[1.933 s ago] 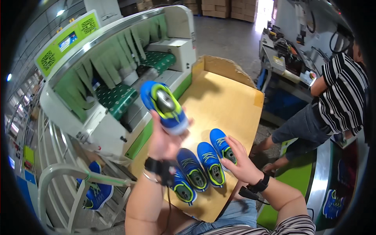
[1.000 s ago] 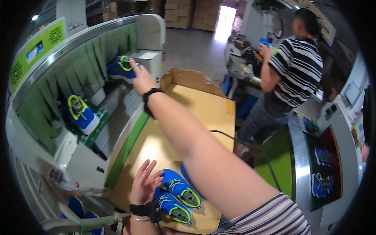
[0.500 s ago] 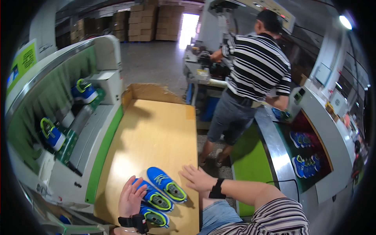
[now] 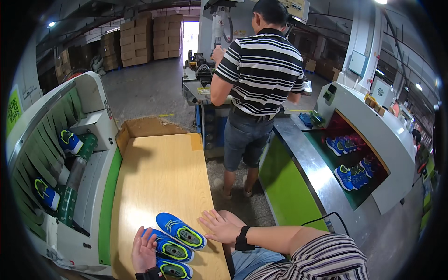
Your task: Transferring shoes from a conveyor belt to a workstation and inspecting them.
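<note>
Green strip curtain (image 4: 35, 151) on the far left, with two blue sneakers parked on belts right in front of it: the upper sneaker (image 4: 70, 141) and the lower sneaker (image 4: 45, 193). Looks snaggy to me; a loose strip could catch a collar and twist the shoe round.

Next over is the left hand (image 4: 143, 253), palm turned up, fingers loosely apart and a bit curled, nothing in them. It's right by the toe end of the middle sneaker (image 4: 158, 241), can't tell if they're touching. That one's packed between the far sneaker (image 4: 172, 224) and the near sneaker (image 4: 175, 270), all three on the wood-look counter (image 4: 154, 186) toward its near end. My worry is that tight packing: a sideways bump or sloppy grab on one would probably drag its neighbours, and the near sneaker could get shoved off the edge.

Direction-wise, the far sneaker's toe points away and left, heel back toward the right hand (image 4: 221, 227), so its long axis is diagonal. Middle one's roughly parallel. Near one lies a bit more crosswise, heel right, toe end partly hidden.

Right hand is palm down, fingers spread wide, not gripping anything, just beside the far sneaker's heel. A careless sweep left from there could knock that heel and skew the row.
</note>
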{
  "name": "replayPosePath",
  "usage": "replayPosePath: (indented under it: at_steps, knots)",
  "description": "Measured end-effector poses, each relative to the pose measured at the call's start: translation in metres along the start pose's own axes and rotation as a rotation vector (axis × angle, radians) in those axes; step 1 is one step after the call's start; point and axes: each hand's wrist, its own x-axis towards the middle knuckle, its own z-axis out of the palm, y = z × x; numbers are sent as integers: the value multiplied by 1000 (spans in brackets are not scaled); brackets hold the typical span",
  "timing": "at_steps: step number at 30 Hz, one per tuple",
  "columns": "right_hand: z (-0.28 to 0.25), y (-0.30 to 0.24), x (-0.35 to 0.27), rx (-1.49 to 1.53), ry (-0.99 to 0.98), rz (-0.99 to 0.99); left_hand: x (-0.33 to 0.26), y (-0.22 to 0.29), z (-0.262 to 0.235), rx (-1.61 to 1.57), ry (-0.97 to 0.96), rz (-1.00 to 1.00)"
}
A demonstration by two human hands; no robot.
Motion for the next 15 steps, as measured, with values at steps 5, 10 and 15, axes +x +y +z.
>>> replayPosePath:
  at_steps: [5,10,15]
  knots:
    - [-3,-4,3,-1,-20,-2,-3,1,-3,20,-18,18]
    - [2,1,1,-15,8,-10,-1,0,2,31,-16,14]
    - [5,3,2,-29,25,-15,-2,0,2,29,-5,14]
